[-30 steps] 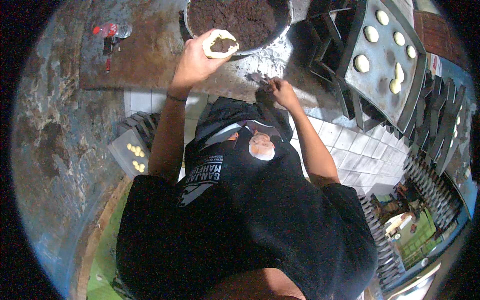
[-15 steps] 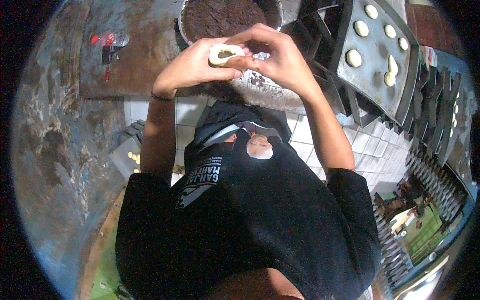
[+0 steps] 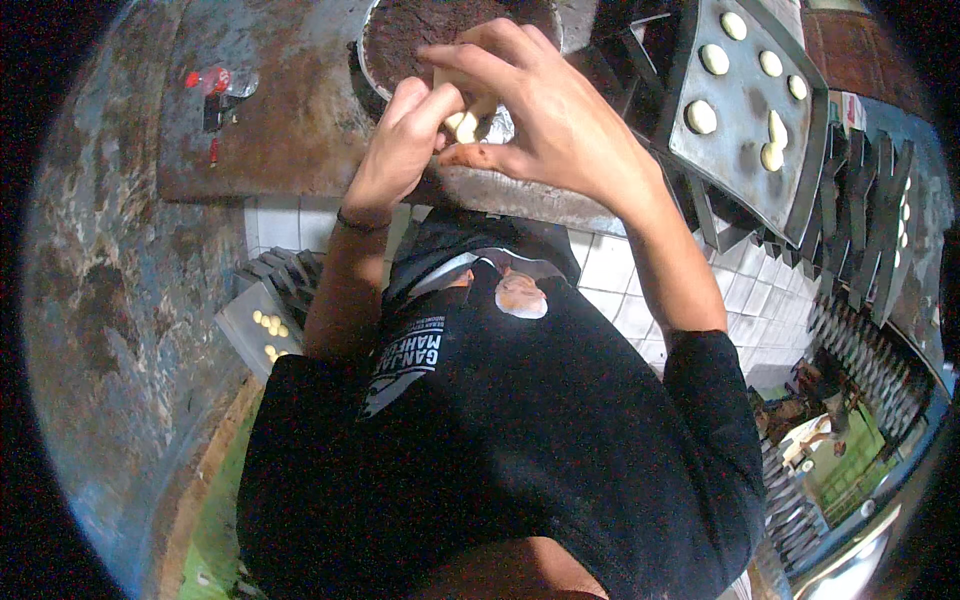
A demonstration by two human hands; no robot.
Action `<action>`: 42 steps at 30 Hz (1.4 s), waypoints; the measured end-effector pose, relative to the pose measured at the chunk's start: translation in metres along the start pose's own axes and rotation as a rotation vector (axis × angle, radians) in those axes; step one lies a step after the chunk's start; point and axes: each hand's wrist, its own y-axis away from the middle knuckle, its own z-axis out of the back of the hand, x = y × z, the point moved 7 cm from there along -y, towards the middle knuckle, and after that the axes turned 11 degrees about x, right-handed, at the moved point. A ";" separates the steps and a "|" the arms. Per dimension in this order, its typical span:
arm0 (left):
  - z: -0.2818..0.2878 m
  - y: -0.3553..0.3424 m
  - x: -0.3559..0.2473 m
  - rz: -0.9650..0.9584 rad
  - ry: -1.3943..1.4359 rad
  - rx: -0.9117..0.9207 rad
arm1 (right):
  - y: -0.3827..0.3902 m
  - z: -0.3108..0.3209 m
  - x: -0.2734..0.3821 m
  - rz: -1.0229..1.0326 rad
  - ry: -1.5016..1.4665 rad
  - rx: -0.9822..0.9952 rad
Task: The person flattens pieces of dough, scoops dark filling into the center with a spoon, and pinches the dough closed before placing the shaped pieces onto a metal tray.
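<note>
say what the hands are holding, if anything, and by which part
Dough, held in the left hand by its left side; the right hand arches around it, but whether that grips too cannot be told.

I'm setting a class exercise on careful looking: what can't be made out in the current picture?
Head view:
Dough: mostly hidden by the left hand and right hand.
Bowl: far rim cut off by the upper edge.
Small pale balls at left: too small for surface detail.
</note>
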 end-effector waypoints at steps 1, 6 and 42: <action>-0.001 -0.001 0.002 0.041 0.077 0.019 | -0.002 0.004 -0.001 -0.013 -0.032 0.004; -0.016 0.004 -0.022 0.121 0.452 0.200 | 0.002 0.020 -0.018 -0.089 -0.148 -0.074; -0.247 -0.066 -0.115 -0.603 0.256 0.289 | 0.170 0.068 -0.100 -0.250 -1.042 -0.916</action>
